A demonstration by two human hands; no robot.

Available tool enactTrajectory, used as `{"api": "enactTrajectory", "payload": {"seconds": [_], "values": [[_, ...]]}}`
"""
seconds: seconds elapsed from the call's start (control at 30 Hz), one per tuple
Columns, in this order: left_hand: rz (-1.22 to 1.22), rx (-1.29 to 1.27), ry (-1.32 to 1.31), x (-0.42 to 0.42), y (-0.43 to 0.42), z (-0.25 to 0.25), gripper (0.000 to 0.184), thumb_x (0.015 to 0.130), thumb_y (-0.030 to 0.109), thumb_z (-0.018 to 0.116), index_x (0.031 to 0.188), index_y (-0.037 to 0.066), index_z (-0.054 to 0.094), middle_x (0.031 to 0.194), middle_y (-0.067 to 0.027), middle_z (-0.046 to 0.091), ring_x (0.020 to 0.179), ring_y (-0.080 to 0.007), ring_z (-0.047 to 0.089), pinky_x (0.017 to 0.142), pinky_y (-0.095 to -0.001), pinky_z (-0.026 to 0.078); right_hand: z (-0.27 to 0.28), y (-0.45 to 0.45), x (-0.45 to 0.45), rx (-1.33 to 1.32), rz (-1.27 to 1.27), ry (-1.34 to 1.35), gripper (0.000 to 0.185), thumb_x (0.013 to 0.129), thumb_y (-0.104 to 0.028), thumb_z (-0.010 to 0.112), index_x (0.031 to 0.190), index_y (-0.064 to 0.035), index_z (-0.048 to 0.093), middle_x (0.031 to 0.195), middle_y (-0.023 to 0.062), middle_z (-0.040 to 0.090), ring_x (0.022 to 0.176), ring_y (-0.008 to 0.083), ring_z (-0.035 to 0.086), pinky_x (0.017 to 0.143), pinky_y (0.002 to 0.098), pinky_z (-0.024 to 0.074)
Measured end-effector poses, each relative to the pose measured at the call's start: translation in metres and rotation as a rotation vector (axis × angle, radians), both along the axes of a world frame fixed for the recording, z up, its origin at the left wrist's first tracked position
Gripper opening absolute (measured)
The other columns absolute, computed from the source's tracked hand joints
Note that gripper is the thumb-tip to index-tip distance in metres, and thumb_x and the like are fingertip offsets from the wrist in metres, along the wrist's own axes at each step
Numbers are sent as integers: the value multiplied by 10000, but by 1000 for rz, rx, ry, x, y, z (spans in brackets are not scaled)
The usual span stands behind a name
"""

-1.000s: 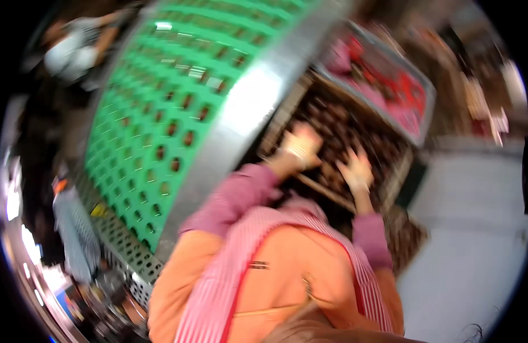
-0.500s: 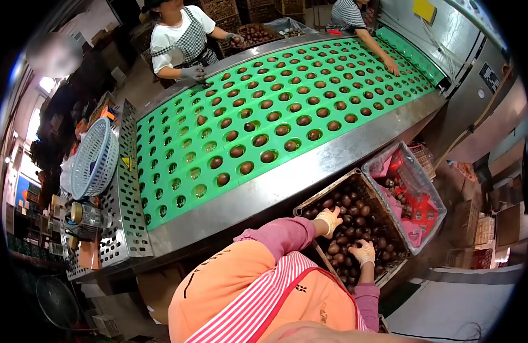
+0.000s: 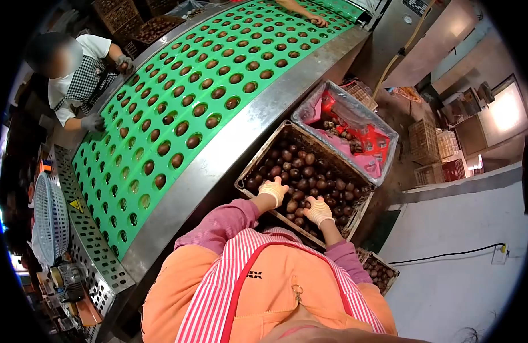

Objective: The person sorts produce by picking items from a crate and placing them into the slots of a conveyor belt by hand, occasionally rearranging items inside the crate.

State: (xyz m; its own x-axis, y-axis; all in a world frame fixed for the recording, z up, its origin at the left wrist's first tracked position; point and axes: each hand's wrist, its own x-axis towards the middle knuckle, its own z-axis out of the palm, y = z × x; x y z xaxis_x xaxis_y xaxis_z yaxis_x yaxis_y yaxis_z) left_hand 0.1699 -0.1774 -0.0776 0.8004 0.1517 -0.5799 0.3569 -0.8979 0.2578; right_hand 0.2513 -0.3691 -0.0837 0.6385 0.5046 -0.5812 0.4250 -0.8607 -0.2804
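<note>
A brown crate (image 3: 364, 208) full of dark round eggs or fruit (image 3: 309, 171) stands beside the metal edge of the green tray belt. Over its near left part lies my left hand (image 3: 274, 192), gloved in pale material, its fingers bent down onto the dark pieces. My right hand (image 3: 317, 210), gloved too, reaches into the near middle of the crate with curled fingers. Whether either hand grips a piece is hidden. Rows of pockets in the green belt (image 3: 178, 117) hold many of the same dark pieces.
A lined grey bin (image 3: 389, 137) with red and pink bags adjoins the crate. Across the belt, a person (image 3: 89, 80) in grey gloves handles pieces; another person's arm (image 3: 301, 10) reaches in at the far end. A blue basket (image 3: 49, 220) stands left, a smaller crate (image 3: 380, 273) lower right.
The camera view has turned, shifting the belt and crate leftward. Both my hands stay in the crate, with fingers bent among the pieces. The person opposite now has one hand lower on the belt.
</note>
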Motion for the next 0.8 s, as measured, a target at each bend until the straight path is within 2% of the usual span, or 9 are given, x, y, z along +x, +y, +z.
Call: {"api": "enactTrajectory", "payload": {"seconds": [0.1,0.2,0.33,0.43,0.53,0.6,0.67,0.73,0.8], "values": [[31,-42,1,-4,3,-14,538,772,205,726,1285,224,567,1330,-228,421,1087,-432,597,869,-473,538,-1,3,-12,-54,-51,-92,577,780,-333,651,1315,-143,548,1404,261,426,1160,421,553,959,455,481],[132,-109,47,-10,4,-26,478,818,164,662,1287,202,583,1412,-208,407,1119,-393,607,915,-450,520,-21,-9,9,-46,14,-53,479,698,-358,681,1094,-91,647,1062,214,675,1009,388,635,887,449,513],[-10,-222,-2,-29,8,-19,648,744,304,747,1351,207,542,1428,-266,383,1126,-395,603,926,-443,513,-57,-32,27,18,24,144,459,658,-282,822,1022,-33,695,919,125,714,839,225,669,767,356,531],[161,-490,-146,-31,22,-26,701,711,316,741,1368,185,531,1383,-243,473,1166,-406,567,967,-453,477,-73,-40,35,133,-165,518,423,733,-233,809,1054,8,676,977,60,689,886,168,605,815,308,485],[432,-948,-474,-35,24,-51,736,664,326,770,1345,157,545,1189,-197,632,1132,-372,581,970,-438,457,-70,-46,15,138,-290,441,549,729,-291,796,1153,25,647,1102,105,670,1009,215,600,895,352,470],[649,-1230,-401,-52,37,-22,731,647,329,783,1318,138,563,1160,-184,647,1096,-373,600,951,-426,473,-89,-40,22,109,-329,449,587,758,-336,766,1230,-23,611,1174,101,636,1061,253,577,902,398,473],[438,-725,-633,-51,42,-56,641,685,333,780,1252,105,589,1125,-168,660,970,-289,643,861,-411,518,-56,-26,2,111,-431,566,620,773,-378,754,1285,-80,570,1203,102,610,1087,277,557,872,462,492],[526,-1057,-456,-54,53,-46,703,730,309,794,1341,74,539,1210,-149,645,1143,-274,591,943,-357,482,-56,-31,-6,159,-495,568,666,775,-417,752,1323,-113,527,1203,104,595,1066,285,546,832,507,507],[721,-1596,-378,-73,62,-18,946,760,366,811,1488,28,309,1505,-132,373,1362,-310,374,1012,-528,416,-29,-18,-31,161,-607,605,680,777,-403,759,1334,-99,516,1208,110,592,1087,273,536,825,484,502]]}}
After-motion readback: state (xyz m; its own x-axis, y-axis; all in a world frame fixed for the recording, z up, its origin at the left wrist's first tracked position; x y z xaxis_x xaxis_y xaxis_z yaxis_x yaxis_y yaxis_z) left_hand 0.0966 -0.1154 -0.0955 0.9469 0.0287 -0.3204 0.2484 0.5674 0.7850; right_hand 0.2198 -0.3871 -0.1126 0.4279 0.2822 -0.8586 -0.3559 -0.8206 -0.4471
